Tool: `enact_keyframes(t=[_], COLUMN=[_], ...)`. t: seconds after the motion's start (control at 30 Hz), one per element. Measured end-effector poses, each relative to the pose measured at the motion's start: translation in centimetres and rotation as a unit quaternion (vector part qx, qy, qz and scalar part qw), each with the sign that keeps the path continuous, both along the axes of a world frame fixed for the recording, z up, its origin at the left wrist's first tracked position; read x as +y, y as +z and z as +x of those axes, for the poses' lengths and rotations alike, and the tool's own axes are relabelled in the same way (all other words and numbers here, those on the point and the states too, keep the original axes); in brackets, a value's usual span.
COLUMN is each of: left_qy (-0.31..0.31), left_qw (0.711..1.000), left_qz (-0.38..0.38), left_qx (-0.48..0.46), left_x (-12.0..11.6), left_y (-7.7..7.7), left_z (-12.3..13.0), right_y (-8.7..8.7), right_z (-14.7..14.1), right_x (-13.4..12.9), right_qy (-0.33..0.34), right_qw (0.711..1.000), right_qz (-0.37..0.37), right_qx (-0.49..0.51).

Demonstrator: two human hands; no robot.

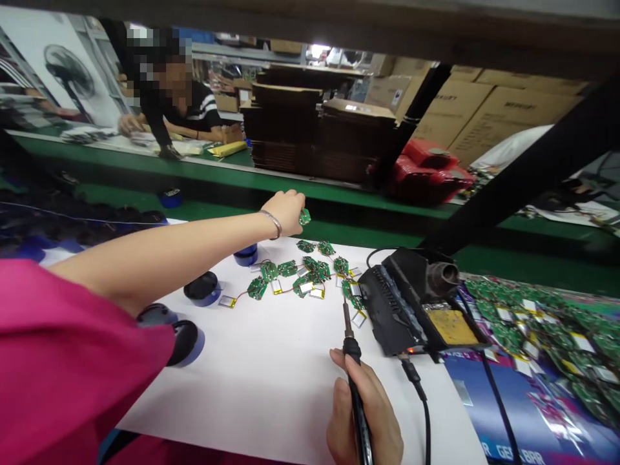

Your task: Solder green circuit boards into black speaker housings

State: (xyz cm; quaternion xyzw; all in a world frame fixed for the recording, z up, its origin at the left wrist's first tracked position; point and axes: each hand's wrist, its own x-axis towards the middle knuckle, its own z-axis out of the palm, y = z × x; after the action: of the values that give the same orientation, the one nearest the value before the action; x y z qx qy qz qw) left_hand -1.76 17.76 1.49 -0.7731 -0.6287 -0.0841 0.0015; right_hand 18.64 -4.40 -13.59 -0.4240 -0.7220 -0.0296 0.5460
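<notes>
My left hand (287, 212) is stretched out over the far edge of the white work surface (271, 361), its fingers closed on a small green circuit board (305, 217). In my right hand (365, 413) a soldering iron (356, 381) is gripped like a pen, tip pointing away from me. Beyond the tip, several circuit boards (317, 268) lie in a loose cluster, wired to small silver batteries (317, 293) with yellow ends. Right of the cluster stands the black soldering station (394, 303), with a yellow sponge (453, 327) in its tray.
Round blue-and-black housings (202, 288) stand at the left. A large pile of boards and batteries (537, 329) lies at the right. A dark slanted post (523, 161) crosses the right side. Behind the green ledge, a person (179, 103) sits near stacked cardboard (285, 123).
</notes>
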Motion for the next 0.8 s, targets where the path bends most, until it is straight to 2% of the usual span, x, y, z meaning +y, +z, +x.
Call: enact_keyframes(t=[0.07,0.17,0.27,0.33,0.47,0.53,0.6,0.7,0.8], left_qy=[0.031,0.064,0.076,0.072,0.045,0.031,0.022,0.025,0.03], left_qw=[0.999,0.998,0.996,0.996,0.994,0.991,0.987,0.979,0.964], left_qz=[-0.01,-0.023,-0.02,-0.007,0.034,0.05,0.057,0.064,0.081], left_qx=[-0.002,-0.012,-0.032,-0.049,-0.093,-0.12,-0.149,-0.191,-0.253], left_x=[2.2,4.2,4.9,4.4,0.8,-2.0,-4.8,-8.5,-11.4], left_y=[-0.7,-1.6,-1.8,-1.3,0.4,1.0,1.3,1.3,1.3], left_z=[-0.5,-1.3,-2.0,-2.4,-4.0,-5.1,-6.2,-7.5,-8.6], right_y=[0.0,0.0,0.0,0.0,0.2,1.0,2.4,5.0,6.4], right_z=[-0.1,-0.3,-0.6,-0.7,-0.7,-0.9,-1.7,-3.8,-6.6], right_x=[0.2,0.4,0.6,0.6,0.6,0.8,1.4,3.5,6.2], right_qy=[0.008,0.016,-0.003,-0.02,-0.024,-0.023,-0.02,0.008,0.045], right_qw=[1.0,0.999,1.0,1.0,1.0,0.999,0.991,0.947,0.868], right_qz=[0.01,0.021,0.018,0.016,0.007,-0.035,-0.104,-0.209,-0.285], right_qx=[0.01,0.022,0.02,0.012,-0.004,0.016,0.082,0.243,0.405])
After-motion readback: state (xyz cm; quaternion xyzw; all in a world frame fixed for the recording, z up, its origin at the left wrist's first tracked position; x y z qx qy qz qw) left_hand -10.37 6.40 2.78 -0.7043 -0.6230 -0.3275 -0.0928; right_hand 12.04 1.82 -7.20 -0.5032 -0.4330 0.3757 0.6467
